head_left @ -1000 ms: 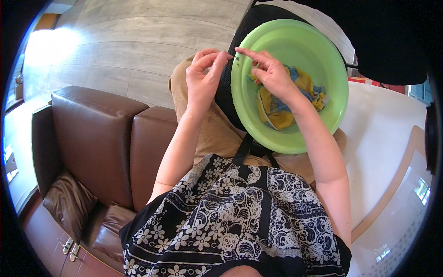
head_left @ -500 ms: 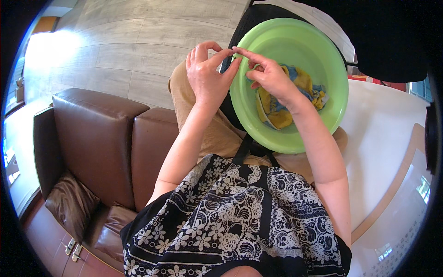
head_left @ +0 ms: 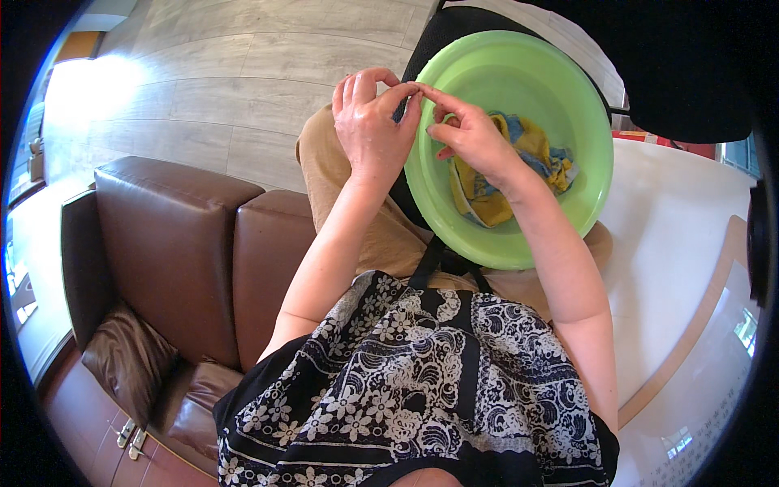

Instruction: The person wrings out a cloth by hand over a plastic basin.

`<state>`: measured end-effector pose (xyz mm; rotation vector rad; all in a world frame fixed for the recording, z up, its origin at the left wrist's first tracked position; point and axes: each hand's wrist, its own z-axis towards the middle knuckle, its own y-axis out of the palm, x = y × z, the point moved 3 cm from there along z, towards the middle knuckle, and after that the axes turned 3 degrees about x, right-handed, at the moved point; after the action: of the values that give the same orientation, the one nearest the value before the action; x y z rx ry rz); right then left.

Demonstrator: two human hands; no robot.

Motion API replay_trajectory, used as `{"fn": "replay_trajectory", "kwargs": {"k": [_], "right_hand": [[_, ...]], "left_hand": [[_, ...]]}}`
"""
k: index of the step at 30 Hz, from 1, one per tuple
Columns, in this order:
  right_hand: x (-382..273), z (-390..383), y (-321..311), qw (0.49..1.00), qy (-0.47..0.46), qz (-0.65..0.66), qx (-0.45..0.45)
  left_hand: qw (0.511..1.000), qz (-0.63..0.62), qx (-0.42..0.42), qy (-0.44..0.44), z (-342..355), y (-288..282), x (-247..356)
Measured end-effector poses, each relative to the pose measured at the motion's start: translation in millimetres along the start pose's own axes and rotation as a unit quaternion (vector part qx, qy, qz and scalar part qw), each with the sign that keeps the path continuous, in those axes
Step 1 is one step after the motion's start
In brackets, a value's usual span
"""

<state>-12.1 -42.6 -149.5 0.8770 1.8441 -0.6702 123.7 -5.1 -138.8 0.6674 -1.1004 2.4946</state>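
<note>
My left hand (head_left: 372, 122) is at the left rim of a green plastic basin (head_left: 596, 162). Its thumb and index finger are pinched together, meeting the tip of my right index finger; anything between them is too small to make out. My right hand (head_left: 471, 140) reaches over the basin with the index finger stretched out, the other fingers loosely bent and no object in it. Below it, a crumpled yellow and blue cloth (head_left: 492, 207) lies in the basin, partly hidden by my right hand and wrist.
The basin rests on a black chair seat (head_left: 422, 61) in front of me. A brown leather sofa (head_left: 166, 252) with cushions stands to the left. At the right is a white table (head_left: 661, 203) with a tan-edged panel. Grey wood-look flooring (head_left: 268, 49) lies beyond.
My left thumb and index finger, slightly apart before with a tiny dark speck between them, have closed at my right index fingertip. The basin and cloth stay put.
</note>
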Motion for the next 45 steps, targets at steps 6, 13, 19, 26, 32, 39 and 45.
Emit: {"fn": "replay_trajectory", "kwargs": {"k": [6, 13, 19, 26, 32, 39, 45], "right_hand": [[-1, -1, 1, 1.0, 0.004, 0.0, 0.004], [-3, -3, 2, 1.0, 0.016, 0.008, -0.006], [-5, -4, 3, 1.0, 0.013, 0.022, -0.015], [-3, -6, 3, 1.0, 0.012, -0.001, -0.027], [5, -11, -1, 0.981, -0.15, -0.108, 0.049], [-2, -26, -1, 0.973, -0.15, -0.165, 0.059], [-7, -31, 6, 0.964, -0.172, -0.188, 0.071]], "left_hand": [[1.0, -0.011, -0.011, -0.009, 2, 0, 0], [0.994, -0.061, -0.024, -0.083, -1, 1, -7], [0.977, -0.14, -0.019, -0.16, -8, -4, -15], [0.965, -0.152, -0.067, -0.201, -13, -14, -14], [0.96, -0.195, -0.047, -0.197, -17, -17, -12], [0.909, -0.311, -0.06, -0.27, -25, -14, -24], [0.888, -0.332, -0.093, -0.306, -25, -18, -20]]}}
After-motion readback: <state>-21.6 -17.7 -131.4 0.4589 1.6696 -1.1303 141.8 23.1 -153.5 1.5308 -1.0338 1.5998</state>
